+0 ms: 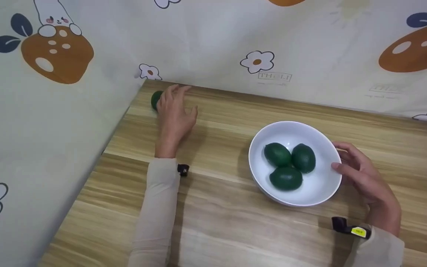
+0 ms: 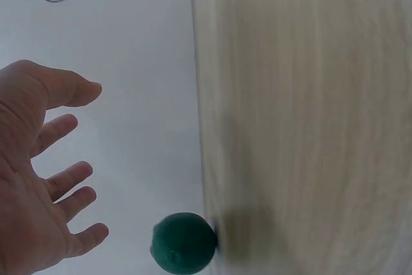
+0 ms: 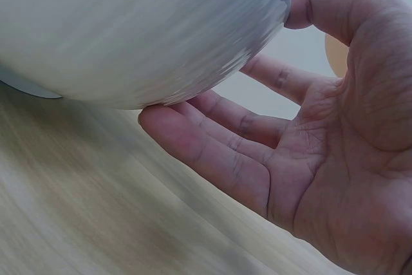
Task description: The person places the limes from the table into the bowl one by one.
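A dark green lime (image 1: 156, 101) lies at the table's back left corner, partly covered by my left hand (image 1: 174, 113) in the head view. In the left wrist view the lime (image 2: 185, 243) sits apart from that hand (image 2: 38, 178), whose fingers are spread with nothing between them. My right hand (image 1: 365, 176) holds the white bowl (image 1: 324, 185) at its right side. Its thumb is on the rim, and the right wrist view shows the other fingers against the bowl's outer wall (image 3: 141, 37). Inside the bowl lie three limes (image 1: 287, 178).
The wood-grain table (image 1: 213, 222) ends at a left edge and a back edge. Behind and to the left hangs a pale printed cloth (image 1: 206, 40) with flowers and orange fruit shapes. Each wrist wears a black strap device (image 1: 184, 170).
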The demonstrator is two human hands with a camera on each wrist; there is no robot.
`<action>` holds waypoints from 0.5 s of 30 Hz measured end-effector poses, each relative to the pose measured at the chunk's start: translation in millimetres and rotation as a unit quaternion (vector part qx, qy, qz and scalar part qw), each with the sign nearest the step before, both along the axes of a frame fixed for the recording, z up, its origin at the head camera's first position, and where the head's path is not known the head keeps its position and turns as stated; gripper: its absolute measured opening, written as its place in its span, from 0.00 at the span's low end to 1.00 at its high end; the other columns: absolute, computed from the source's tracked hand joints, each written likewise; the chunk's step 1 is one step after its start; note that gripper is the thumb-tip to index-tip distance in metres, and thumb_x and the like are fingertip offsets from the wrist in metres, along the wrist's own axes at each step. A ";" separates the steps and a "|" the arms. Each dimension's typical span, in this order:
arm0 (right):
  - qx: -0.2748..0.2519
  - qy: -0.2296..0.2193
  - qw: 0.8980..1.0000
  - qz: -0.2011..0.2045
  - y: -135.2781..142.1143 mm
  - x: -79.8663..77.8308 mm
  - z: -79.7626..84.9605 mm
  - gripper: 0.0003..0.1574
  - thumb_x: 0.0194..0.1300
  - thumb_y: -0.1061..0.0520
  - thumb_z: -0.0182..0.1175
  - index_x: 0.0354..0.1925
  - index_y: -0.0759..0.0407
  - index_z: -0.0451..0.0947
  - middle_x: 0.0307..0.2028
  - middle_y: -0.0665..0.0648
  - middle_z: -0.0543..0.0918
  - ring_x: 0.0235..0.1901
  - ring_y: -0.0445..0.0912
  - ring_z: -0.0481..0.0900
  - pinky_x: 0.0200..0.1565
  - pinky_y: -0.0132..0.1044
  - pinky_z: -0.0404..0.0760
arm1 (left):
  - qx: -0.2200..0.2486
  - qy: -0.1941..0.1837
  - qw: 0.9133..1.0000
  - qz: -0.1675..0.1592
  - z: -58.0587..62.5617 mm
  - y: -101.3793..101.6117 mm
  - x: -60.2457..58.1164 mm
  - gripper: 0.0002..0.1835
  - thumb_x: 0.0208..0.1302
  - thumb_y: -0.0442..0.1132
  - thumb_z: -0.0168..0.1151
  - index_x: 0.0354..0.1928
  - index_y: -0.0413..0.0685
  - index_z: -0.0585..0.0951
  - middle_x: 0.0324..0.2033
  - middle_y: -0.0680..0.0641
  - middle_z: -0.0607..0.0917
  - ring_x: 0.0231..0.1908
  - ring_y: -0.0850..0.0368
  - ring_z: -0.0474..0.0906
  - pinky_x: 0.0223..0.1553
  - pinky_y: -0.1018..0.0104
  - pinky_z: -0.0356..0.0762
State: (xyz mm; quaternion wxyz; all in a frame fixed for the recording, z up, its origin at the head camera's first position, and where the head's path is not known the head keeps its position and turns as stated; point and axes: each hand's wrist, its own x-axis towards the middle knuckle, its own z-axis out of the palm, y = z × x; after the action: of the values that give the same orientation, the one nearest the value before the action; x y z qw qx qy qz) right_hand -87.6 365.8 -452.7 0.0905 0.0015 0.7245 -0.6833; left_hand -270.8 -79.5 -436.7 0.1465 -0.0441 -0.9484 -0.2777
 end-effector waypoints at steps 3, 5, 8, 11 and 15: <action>0.006 0.000 1.000 0.001 0.4 0.1 0.5 0.27 0.72 0.64 0.54 0.67 0.54 0.67 0.55 0.43 0.83 0.47 0.40 0.87 0.41 0.40 0.89 | 0.007 -0.007 1.000 0.010 -2.2 -4.2 -3.5 0.31 0.61 0.43 0.69 0.67 0.57 0.73 0.70 0.42 0.68 0.73 0.43 0.60 0.74 0.43 0.55; 0.007 0.000 1.000 0.002 0.6 0.2 0.7 0.27 0.72 0.64 0.54 0.67 0.54 0.67 0.56 0.43 0.83 0.47 0.40 0.87 0.41 0.40 0.88 | 0.010 -0.010 1.000 0.014 -2.7 -6.0 -5.0 0.31 0.61 0.43 0.69 0.67 0.57 0.73 0.71 0.42 0.68 0.73 0.43 0.60 0.74 0.43 0.55; 0.008 0.003 1.000 0.003 0.6 0.3 0.5 0.27 0.72 0.64 0.54 0.67 0.54 0.67 0.55 0.43 0.83 0.47 0.40 0.87 0.41 0.39 0.88 | 0.019 -0.006 1.000 0.012 -3.5 -7.7 -6.4 0.30 0.61 0.43 0.69 0.66 0.55 0.74 0.70 0.41 0.68 0.73 0.43 0.60 0.74 0.43 0.56; 0.007 0.007 1.000 0.004 0.4 0.3 -0.3 0.27 0.72 0.65 0.54 0.67 0.56 0.67 0.55 0.44 0.83 0.46 0.41 0.87 0.42 0.39 0.88 | 0.028 0.001 1.000 0.007 -3.8 -8.3 -6.6 0.30 0.61 0.42 0.69 0.66 0.54 0.75 0.70 0.41 0.69 0.73 0.43 0.60 0.73 0.43 0.56; 0.015 0.008 1.000 0.003 0.4 0.4 -0.8 0.27 0.72 0.64 0.54 0.67 0.56 0.67 0.55 0.44 0.83 0.46 0.41 0.87 0.42 0.38 0.88 | 0.035 0.003 0.999 0.004 -4.2 -8.7 -6.8 0.30 0.61 0.43 0.70 0.66 0.53 0.75 0.70 0.40 0.69 0.73 0.43 0.60 0.74 0.43 0.55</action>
State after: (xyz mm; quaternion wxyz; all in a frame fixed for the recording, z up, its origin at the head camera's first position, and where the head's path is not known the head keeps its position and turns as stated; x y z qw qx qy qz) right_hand -87.2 366.2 -453.4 0.0867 -0.0048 0.7354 -0.6720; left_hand -277.6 -88.2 -440.9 0.1517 -0.0364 -0.9379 -0.3100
